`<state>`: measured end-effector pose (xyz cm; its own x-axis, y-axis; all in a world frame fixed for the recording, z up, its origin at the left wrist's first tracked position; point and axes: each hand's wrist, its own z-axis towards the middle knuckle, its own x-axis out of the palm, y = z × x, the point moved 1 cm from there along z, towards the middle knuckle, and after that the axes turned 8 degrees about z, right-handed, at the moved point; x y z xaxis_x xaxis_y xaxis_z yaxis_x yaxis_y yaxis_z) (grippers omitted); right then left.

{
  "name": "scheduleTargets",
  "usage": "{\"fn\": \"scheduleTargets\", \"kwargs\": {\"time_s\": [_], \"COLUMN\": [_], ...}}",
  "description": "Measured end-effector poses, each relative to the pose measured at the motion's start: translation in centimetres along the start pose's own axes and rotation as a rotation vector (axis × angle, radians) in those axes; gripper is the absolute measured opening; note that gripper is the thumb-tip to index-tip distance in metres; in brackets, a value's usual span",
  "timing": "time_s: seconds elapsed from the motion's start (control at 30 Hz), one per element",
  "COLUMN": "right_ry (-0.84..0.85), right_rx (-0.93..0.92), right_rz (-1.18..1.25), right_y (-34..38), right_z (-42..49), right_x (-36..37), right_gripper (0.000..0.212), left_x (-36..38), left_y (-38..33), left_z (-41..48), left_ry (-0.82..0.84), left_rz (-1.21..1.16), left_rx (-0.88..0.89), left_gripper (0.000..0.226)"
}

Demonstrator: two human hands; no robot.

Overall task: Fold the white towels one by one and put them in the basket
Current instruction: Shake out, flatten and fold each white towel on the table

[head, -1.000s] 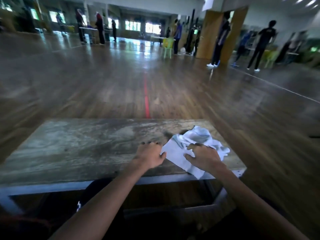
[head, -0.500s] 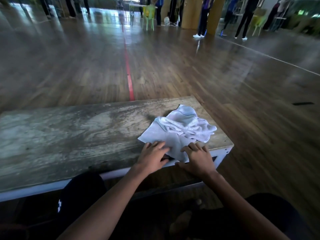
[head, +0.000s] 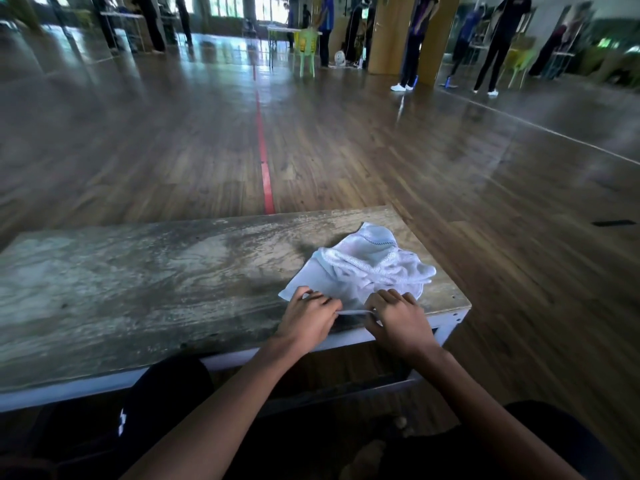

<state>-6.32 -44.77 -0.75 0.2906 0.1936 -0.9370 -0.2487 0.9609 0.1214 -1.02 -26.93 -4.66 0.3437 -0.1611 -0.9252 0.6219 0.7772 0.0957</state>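
A rumpled heap of white towels point(head: 367, 265) lies on the right end of a worn wooden table point(head: 145, 282). My left hand point(head: 306, 318) and my right hand point(head: 398, 318) sit side by side at the heap's near edge. Each pinches the near hem of the lowest towel, and a strip of that hem is stretched taut between them just above the tabletop. No basket is in view.
The table's right corner point(head: 464, 308) drops off just right of the towels. My dark-clothed knees point(head: 166, 403) are under the near edge. Wooden floor with a red line point(head: 265, 168) lies beyond; several people and green chairs point(head: 306, 46) stand far off.
My hands went from lying flat on the towel's near part to pinching its hem and lifting it slightly. The camera view tilted down, then back up a little.
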Motion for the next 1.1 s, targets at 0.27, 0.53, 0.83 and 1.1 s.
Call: {"fn": "scheduleTargets", "kwargs": {"time_s": [0.27,0.53,0.83,1.1], "right_ry": [-0.031,-0.183,-0.355,-0.490], "right_rx": [-0.022,-0.064,-0.056,-0.002], "right_rz": [0.062,-0.114,-0.180,-0.084], "right_y": [-0.4,-0.8,-0.6,0.3], "right_z": [4.8,12.0,17.7,18.4], "right_x": [-8.3,-22.0,-39.1,-47.4], "right_gripper": [0.018,0.018,0.014,0.009], "left_x": [-8.8,-23.2,-41.1,-49.6], "left_y": [4.2,9.3,10.9,11.9], "left_z": [5.3,13.7,19.1,19.8], "left_ry": [-0.204,-0.302,-0.390,-0.506], "left_rz": [0.253,0.347,0.460,0.424], "left_rx": [0.138,0.168,-0.025,-0.085], "left_gripper": [0.025,0.005,0.015,0.018]}}
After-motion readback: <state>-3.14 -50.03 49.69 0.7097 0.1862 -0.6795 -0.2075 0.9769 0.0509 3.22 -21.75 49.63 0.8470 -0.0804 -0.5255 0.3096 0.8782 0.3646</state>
